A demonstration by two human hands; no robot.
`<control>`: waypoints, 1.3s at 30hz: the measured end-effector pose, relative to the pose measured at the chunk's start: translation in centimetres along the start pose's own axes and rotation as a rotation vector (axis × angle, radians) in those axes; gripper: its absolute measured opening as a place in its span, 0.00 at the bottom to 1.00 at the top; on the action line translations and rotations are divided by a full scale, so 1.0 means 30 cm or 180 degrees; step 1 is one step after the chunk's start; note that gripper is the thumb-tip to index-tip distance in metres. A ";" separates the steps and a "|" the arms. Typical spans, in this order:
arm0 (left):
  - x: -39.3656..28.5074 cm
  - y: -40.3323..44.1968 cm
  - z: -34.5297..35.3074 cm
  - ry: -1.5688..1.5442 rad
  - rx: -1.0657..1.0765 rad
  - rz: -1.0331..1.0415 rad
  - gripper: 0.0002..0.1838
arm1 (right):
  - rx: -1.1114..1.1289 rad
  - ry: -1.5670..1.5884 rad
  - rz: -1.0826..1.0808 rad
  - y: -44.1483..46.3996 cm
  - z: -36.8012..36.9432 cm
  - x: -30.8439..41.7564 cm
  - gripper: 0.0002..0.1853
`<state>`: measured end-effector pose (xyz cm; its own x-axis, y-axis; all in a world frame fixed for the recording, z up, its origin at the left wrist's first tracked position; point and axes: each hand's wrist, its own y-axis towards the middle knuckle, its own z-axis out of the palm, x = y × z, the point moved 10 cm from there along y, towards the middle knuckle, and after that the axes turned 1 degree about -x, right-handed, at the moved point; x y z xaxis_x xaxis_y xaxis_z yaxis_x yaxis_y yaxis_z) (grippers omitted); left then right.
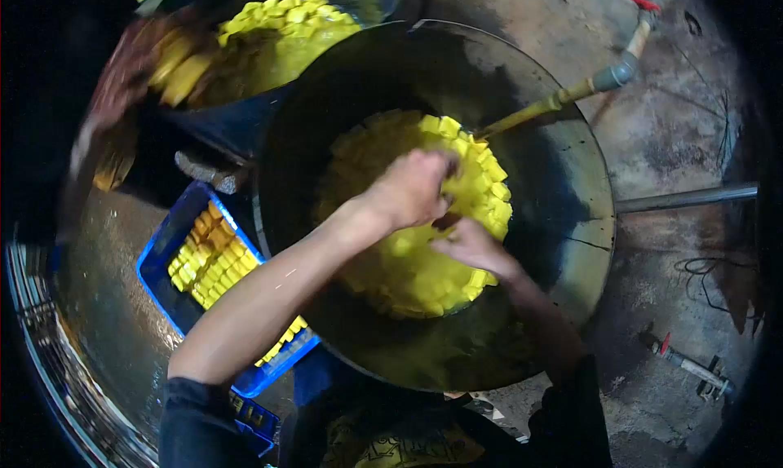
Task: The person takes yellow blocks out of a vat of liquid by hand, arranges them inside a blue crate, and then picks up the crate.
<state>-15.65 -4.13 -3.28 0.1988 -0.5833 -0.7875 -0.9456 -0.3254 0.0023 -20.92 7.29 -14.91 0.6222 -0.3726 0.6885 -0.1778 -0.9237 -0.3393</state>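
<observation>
Both my hands are over a large dark round vat [571, 264] that holds yellow liquid and many yellow blocks [493, 170]. My left hand [412, 187] is above the middle of the vat, its fingers curled and blurred. Just to its lower right, my right hand [473, 246] has its fingers bent toward the left one. Whatever lies between the fingers is too blurred to make out. The blocks form a curved row along the right side of the liquid.
A yellowed pipe [538, 109] reaches into the vat from the upper right. A blue crate [159, 260] of yellow and orange blocks stands at the left. Behind it, a co-worker's blurred hand [130, 68] is beside yellow pieces and a second vat [220, 125].
</observation>
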 end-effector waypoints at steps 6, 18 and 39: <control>0.485 -0.086 0.787 0.1762 0.2767 -0.0777 0.26 | 0.0061 -0.1062 0.1336 -0.052 0.315 -0.453 0.19; 0.859 -0.259 1.128 0.0798 0.3412 -0.1575 0.23 | 0.0369 0.0845 0.1157 0.037 0.554 -0.790 0.20; 0.749 0.286 0.755 -0.0414 0.0600 -0.0414 0.19 | -0.0223 0.0958 0.0919 0.670 0.034 -0.857 0.38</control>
<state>-25.14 -3.18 -34.93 0.2986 -0.4410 -0.8464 -0.9479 -0.2400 -0.2094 -39.71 -1.61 -40.09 0.2908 -0.6167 0.7315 -0.3700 -0.7775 -0.5084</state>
